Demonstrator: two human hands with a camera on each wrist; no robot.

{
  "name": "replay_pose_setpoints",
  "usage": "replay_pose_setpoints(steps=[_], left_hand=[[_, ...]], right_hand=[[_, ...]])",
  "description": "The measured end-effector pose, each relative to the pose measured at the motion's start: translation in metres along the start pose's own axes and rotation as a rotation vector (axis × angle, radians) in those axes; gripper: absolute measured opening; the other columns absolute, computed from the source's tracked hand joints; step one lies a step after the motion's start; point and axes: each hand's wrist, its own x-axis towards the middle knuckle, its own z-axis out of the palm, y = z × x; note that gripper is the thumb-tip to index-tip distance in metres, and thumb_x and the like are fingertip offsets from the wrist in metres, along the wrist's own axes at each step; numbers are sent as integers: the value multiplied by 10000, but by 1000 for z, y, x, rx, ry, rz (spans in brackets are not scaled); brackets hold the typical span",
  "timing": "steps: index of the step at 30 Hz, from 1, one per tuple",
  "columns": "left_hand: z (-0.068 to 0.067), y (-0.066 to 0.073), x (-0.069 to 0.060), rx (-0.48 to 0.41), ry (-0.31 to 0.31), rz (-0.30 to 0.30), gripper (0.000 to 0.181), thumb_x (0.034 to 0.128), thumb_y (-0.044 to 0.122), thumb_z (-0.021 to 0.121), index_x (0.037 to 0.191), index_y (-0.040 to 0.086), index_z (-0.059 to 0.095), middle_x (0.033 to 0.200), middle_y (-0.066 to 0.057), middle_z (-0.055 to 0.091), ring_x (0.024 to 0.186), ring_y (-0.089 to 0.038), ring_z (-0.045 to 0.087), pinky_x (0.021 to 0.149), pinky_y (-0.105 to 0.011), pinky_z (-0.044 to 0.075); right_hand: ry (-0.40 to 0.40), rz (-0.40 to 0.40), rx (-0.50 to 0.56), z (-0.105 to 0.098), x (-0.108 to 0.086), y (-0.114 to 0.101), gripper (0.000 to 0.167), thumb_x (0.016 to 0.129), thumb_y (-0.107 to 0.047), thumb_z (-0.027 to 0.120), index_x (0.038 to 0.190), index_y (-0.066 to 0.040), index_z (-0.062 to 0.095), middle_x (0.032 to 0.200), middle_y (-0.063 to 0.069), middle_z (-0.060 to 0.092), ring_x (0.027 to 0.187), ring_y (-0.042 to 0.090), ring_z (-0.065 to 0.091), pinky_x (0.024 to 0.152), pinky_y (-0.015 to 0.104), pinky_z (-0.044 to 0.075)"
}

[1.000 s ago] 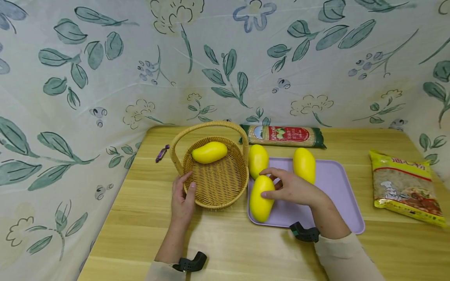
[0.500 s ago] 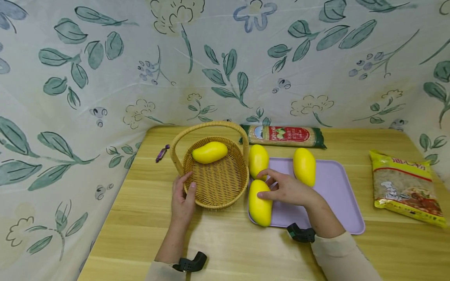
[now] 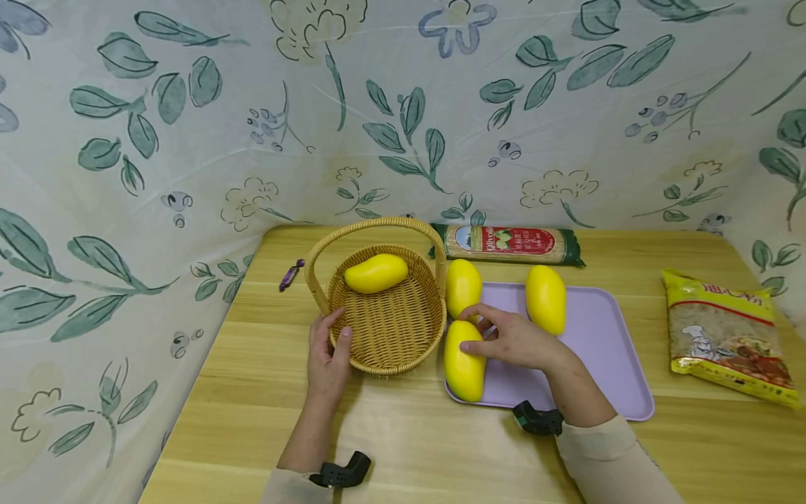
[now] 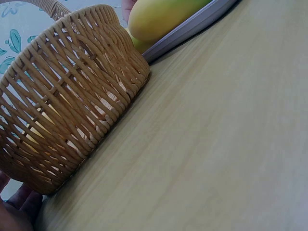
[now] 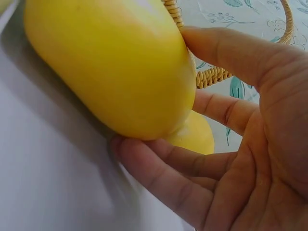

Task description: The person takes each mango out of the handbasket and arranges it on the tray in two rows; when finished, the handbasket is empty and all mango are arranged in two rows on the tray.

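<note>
My right hand pinches the far end of a yellow mango at the left edge of the lilac tray. In the right wrist view the thumb and fingers of the hand lie around the end of the mango. My left hand holds the near left rim of the wicker basket, thumb over the rim; one mango lies inside. Two more mangoes lie at the tray's far side. The left wrist view shows the basket's side, with fingertips at its lower left.
Behind the tray lies a noodle pack. A yellow food bag is at the right, and a purple wrapped candy left of the basket. The basket's handle stands upright. A patterned cloth hangs behind the table.
The mango under my right hand has shifted slightly left and nearer overall, with the hand moving left too. My left hand and the basket have stayed in place.
</note>
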Motion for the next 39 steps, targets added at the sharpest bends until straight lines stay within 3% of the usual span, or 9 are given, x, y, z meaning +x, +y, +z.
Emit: replay_pose_setpoints(steps=[12,39], left_hand=[[0,0,-1,18,-4,-40,414,1070,239,502,1454,86,524,1660,-172,194,1580,-387,85,1245,-641,132],[0,-2,0,14,2,-12,407,1069,217,501,1445,64,525,1614,-183,263,1565,-375,147,1247,-626,139]], right_hand=[[-19,11,-11,1,-1,0,496,890,-517,742,1302,-291,584,1159,81,677,1004,227,600,794,359,488],[3,-8,-33,-5,-9,-5,502,919,-497,713,1342,-274,561,1143,86,696,935,195,653,778,349,525]])
